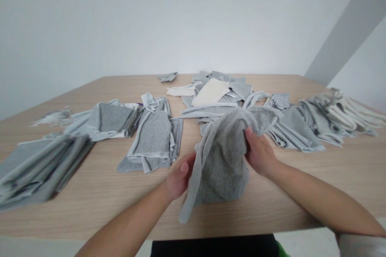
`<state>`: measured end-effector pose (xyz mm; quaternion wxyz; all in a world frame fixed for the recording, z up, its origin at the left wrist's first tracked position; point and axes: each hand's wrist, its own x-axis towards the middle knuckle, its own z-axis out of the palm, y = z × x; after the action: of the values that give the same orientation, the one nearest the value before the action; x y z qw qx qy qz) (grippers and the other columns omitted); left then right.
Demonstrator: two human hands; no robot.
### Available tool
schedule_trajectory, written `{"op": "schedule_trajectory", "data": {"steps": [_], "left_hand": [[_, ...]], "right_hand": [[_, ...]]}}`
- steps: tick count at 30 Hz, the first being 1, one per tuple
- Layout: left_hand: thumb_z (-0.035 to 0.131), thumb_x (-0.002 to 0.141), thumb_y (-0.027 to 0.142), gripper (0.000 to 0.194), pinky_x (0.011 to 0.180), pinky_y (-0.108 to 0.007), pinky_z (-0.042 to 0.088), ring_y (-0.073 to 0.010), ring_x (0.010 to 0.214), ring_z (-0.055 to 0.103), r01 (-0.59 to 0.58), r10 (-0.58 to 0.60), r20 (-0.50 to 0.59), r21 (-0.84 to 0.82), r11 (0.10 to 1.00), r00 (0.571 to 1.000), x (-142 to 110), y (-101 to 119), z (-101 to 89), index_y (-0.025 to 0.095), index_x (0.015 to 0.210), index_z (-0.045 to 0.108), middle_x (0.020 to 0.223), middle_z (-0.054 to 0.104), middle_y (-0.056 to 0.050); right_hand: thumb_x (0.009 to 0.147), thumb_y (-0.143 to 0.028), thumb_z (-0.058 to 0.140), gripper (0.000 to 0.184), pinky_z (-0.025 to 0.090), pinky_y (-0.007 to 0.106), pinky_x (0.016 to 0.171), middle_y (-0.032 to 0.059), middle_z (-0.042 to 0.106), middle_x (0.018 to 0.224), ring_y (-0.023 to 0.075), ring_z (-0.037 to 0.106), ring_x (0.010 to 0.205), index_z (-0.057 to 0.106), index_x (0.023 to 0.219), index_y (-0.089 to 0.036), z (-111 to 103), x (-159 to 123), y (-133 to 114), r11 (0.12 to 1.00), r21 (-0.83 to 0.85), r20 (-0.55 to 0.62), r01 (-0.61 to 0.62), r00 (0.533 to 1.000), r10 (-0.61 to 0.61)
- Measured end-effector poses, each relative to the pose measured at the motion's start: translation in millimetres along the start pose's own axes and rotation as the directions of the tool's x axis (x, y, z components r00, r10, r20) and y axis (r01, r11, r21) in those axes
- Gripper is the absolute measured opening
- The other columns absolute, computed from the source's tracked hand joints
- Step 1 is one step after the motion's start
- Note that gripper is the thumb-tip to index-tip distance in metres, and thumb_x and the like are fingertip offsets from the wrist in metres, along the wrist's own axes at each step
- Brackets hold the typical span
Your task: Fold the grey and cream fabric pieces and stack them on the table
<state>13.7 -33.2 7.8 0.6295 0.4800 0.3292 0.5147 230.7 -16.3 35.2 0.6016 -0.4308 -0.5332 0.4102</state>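
A grey fabric piece with a paler edge band hangs bunched between both hands above the wooden table. My left hand grips its left edge, thumb up, fingers tucked behind the cloth. My right hand pinches the right side, fingers folded into the fabric. The band's loose end dangles down to the table's front edge.
Stacks of grey fabric pieces lie at far left, left centre and centre. A loose heap with a cream piece sits behind, more grey and cream pieces at right. Lint scraps lie at left. A white wall stands behind.
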Motion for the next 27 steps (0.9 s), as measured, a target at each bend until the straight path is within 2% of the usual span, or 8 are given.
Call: {"op": "schedule_trajectory", "data": {"steps": [3, 6, 9, 12, 15, 17, 23, 27], "left_hand": [[0.076, 0.049, 0.072, 0.061, 0.079, -0.045, 0.052, -0.0327, 0.084, 0.066, 0.045, -0.043, 0.106, -0.021, 0.999, 0.993, -1, 4, 0.5, 0.022, 0.083, 0.075, 0.077, 0.070, -0.009], [0.078, 0.052, 0.066, 0.062, 0.078, -0.044, 0.052, -0.0340, 0.089, 0.066, 0.098, -0.089, 0.173, -0.041, 0.994, 0.981, -1, 2, 1.9, 0.020, 0.095, 0.074, 0.082, 0.071, -0.010], [0.083, 0.055, 0.047, 0.061, 0.080, -0.043, 0.051, -0.0323, 0.091, 0.067, 0.154, -0.140, 0.195, -0.060, 0.986, 0.971, -1, -2, 4.5, 0.020, 0.109, 0.069, 0.089, 0.072, -0.009], [0.083, 0.058, 0.029, 0.051, 0.081, -0.039, 0.050, -0.0264, 0.085, 0.068, 0.187, -0.177, 0.119, -0.077, 0.979, 0.977, 1, -6, 4.7, 0.020, 0.107, 0.069, 0.090, 0.072, -0.006], [0.079, 0.064, 0.023, 0.031, 0.076, -0.034, 0.050, -0.0210, 0.076, 0.068, 0.172, -0.169, 0.039, -0.088, 0.981, 0.985, 4, -9, 1.6, 0.019, 0.094, 0.072, 0.083, 0.073, -0.004], [0.077, 0.066, 0.021, 0.025, 0.076, -0.033, 0.051, -0.0200, 0.075, 0.068, 0.148, -0.148, 0.003, -0.102, 0.984, 0.989, 6, -8, -0.6, 0.019, 0.090, 0.073, 0.079, 0.073, -0.003], [0.079, 0.060, 0.021, 0.025, 0.076, -0.035, 0.053, -0.0229, 0.076, 0.069, 0.058, -0.069, -0.067, -0.162, 0.985, 0.995, 2, -2, -0.4, 0.019, 0.084, 0.074, 0.070, 0.071, -0.002], [0.081, 0.054, 0.021, 0.029, 0.075, -0.039, 0.054, -0.0254, 0.075, 0.069, -0.021, -0.002, -0.121, -0.182, 0.983, 0.993, 0, 4, 2.6, 0.019, 0.083, 0.075, 0.069, 0.071, -0.004]], "right_hand": [[0.083, -0.058, 0.057, 0.037, 0.053, 0.037, 0.082, 0.0035, 0.071, 0.082, 0.0233, 0.067, 0.086, 0.068, 0.088, -0.023, 3, 0, 4, 0.996, 0.090, 0.161, -0.009, 0.987, -0.005], [0.075, -0.054, 0.070, 0.035, 0.054, 0.034, 0.077, 0.0027, 0.070, 0.080, 0.0219, 0.066, 0.082, 0.066, 0.090, -0.022, 6, -1, 2, 0.995, 0.100, 0.248, -0.011, 0.969, -0.014], [0.066, -0.045, 0.080, 0.041, 0.053, 0.032, 0.072, 0.0031, 0.070, 0.085, 0.0212, 0.065, 0.082, 0.064, 0.096, -0.022, 7, -2, 1, 0.993, 0.107, 0.326, -0.043, 0.945, 0.005], [0.064, -0.040, 0.083, 0.041, 0.052, 0.030, 0.065, 0.0026, 0.068, 0.083, 0.0199, 0.064, 0.076, 0.062, 0.096, -0.022, 8, -3, 6, 0.992, 0.098, 0.393, -0.077, 0.919, 0.033], [0.064, -0.040, 0.083, 0.037, 0.052, 0.032, 0.068, 0.0035, 0.068, 0.083, 0.0203, 0.063, 0.075, 0.064, 0.090, -0.022, 8, -4, 10, 0.996, 0.054, 0.415, -0.072, 0.909, 0.043], [0.064, -0.041, 0.083, 0.037, 0.053, 0.034, 0.074, 0.0053, 0.069, 0.088, 0.0217, 0.064, 0.081, 0.065, 0.090, -0.021, 7, -4, 12, 0.998, 0.026, 0.406, -0.057, 0.913, 0.042], [0.075, -0.052, 0.071, 0.046, 0.050, 0.038, 0.090, 0.0091, 0.070, 0.105, 0.0252, 0.063, 0.102, 0.066, 0.105, -0.018, 9, -4, 12, 1.000, 0.011, 0.433, 0.015, 0.901, -0.018], [0.079, -0.060, 0.063, 0.053, 0.049, 0.041, 0.092, 0.0105, 0.070, 0.105, 0.0276, 0.060, 0.110, 0.066, 0.111, -0.016, 9, -6, 11, 0.999, 0.031, 0.528, -0.020, 0.849, 0.001]]}}
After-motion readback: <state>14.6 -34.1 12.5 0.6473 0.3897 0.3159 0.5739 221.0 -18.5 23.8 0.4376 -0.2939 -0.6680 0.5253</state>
